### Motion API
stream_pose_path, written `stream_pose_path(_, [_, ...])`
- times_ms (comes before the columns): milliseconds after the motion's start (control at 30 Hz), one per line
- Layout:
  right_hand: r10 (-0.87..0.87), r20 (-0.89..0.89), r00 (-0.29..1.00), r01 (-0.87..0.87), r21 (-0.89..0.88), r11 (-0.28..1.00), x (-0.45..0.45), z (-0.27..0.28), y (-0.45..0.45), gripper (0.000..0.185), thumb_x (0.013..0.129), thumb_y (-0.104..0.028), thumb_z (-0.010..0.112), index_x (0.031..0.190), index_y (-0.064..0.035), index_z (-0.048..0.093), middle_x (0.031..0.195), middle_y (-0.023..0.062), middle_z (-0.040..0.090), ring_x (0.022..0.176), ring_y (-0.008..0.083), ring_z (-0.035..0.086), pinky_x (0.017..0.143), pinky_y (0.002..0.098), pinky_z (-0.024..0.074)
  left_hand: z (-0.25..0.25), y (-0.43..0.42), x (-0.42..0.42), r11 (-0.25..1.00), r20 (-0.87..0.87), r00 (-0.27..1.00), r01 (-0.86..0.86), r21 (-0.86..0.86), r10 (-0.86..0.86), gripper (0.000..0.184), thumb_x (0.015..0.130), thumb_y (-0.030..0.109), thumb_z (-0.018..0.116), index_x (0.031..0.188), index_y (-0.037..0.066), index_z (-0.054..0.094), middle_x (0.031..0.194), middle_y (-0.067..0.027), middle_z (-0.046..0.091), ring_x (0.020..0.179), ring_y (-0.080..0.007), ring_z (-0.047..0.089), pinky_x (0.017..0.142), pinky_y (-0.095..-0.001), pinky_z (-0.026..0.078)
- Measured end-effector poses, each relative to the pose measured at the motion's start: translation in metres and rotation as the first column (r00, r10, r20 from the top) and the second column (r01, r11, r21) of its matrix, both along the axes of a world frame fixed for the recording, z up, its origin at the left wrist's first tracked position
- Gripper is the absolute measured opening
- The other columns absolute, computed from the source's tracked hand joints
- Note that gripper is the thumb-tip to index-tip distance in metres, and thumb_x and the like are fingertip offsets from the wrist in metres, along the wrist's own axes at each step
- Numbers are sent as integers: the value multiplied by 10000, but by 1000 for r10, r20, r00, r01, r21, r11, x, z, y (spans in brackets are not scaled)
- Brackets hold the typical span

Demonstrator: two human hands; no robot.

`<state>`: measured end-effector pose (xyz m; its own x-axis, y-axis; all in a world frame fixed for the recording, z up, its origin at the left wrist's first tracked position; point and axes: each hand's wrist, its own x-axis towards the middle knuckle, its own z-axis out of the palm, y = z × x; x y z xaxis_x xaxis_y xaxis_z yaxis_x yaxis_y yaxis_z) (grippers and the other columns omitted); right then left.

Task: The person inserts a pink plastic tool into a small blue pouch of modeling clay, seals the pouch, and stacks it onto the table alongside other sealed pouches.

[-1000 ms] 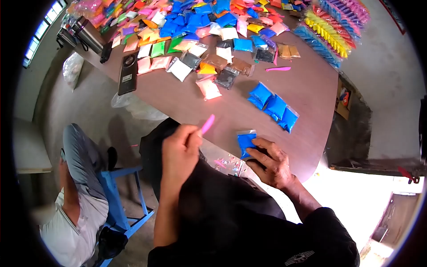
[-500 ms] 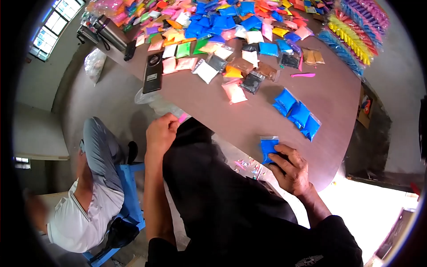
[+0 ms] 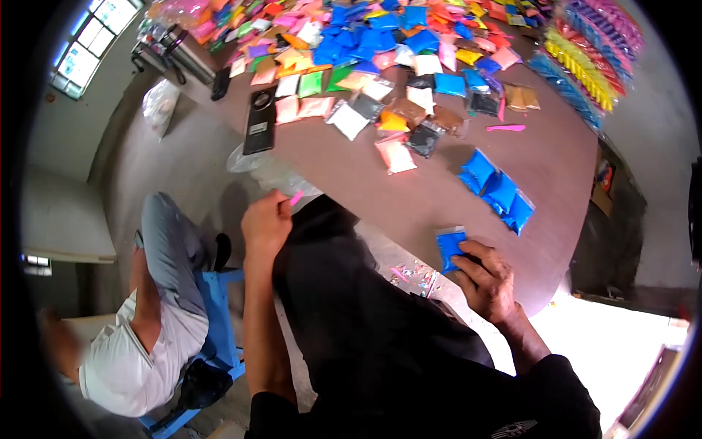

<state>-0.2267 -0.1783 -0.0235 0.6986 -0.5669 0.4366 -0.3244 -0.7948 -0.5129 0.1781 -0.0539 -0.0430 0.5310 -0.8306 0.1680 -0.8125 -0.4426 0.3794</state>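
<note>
My left hand (image 3: 266, 225) is closed in a pinch beside the table edge, above my dark-clothed leg. A small pink plastic piece (image 3: 296, 198) pokes out from its fingertips; the rest is hidden in the hand. At the near edge of the table, my right hand (image 3: 485, 279) grips a small clear packet filled with blue material (image 3: 449, 250), thumb and fingers at its right side. Just beyond it lie several more blue packets (image 3: 500, 192) in an overlapping row. Farther up the table is a pink plastic knife-like tool (image 3: 506, 128).
Many colourful packets (image 3: 358, 44) cover the far side of the brown table (image 3: 351, 172). A dark phone (image 3: 259, 121), steel flasks (image 3: 189, 53) and a clear plastic bag (image 3: 274, 175) are at the left. Bundled coloured tools (image 3: 578, 58) lie far right. Another person (image 3: 157, 336) sits at left.
The whole view has shifted slightly. More of the pink piece shows at my left hand, now pointing upward. My right hand keeps its hold on the blue packet with little movement.
</note>
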Motion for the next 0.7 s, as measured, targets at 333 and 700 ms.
stream_pose_path(333, [48, -21, 999, -49, -30, 998, -3, -2, 0, 343, 689, -20, 800, 1021, -85, 742, 1128, 92, 674, 1020, 297, 672, 828, 399, 565, 49, -44, -172, 892, -456, 776, 302, -337, -435, 60, 889, 104, 680, 898, 45, 677, 836, -148, 679, 724, -329, 669, 633, -401, 523])
stream_pose_path(700, [113, 37, 993, -111, -41, 993, -4, 5, -5, 351, 685, 46, 792, 1021, -40, 733, 1112, 105, 689, 958, 292, 682, 783, 372, 576, 42, -72, -190, 887, -265, 857, 375, -270, -443, 110, 911, 124, 663, 845, 66, 597, 778, -127, 640, 682, -372, 645, 583, -462, 510])
